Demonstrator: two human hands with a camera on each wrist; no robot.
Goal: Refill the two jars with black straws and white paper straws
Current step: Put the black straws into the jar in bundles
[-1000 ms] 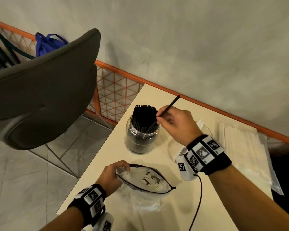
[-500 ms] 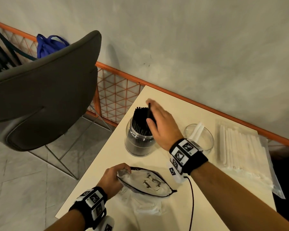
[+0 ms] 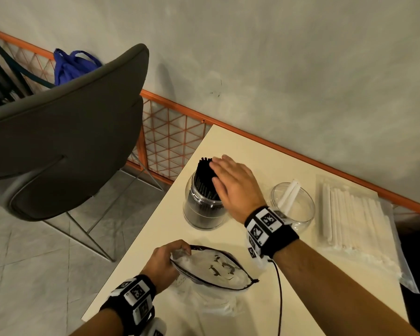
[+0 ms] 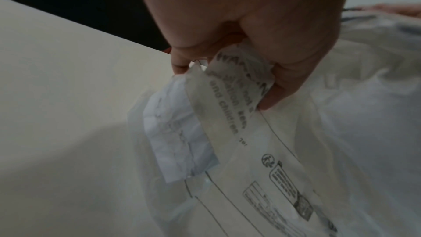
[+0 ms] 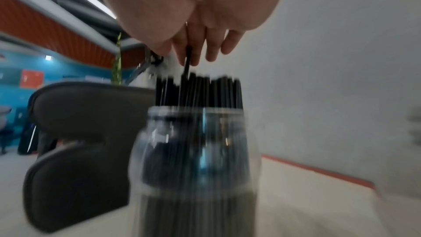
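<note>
the jar of black straws (image 3: 205, 200) stands on the table (image 3: 228, 141), its far rim hidden by the right hand (image 3: 235, 183); blur obscures it, but the fingers (image 5: 193, 49) seem to pinch one black straw (image 5: 187, 62). left hand (image 3: 161, 261) grips the plastic bag (image 3: 214, 265); the second jar (image 3: 292, 204) is partly covered by the wristband.

Grey wall (image 3: 301, 57) behind cream surface (image 3: 228, 318); dark chair (image 3: 66, 141) left, orange mesh fence (image 3: 170, 139), blue bag (image 3: 70, 66), tiled floor (image 3: 34, 275).
</note>
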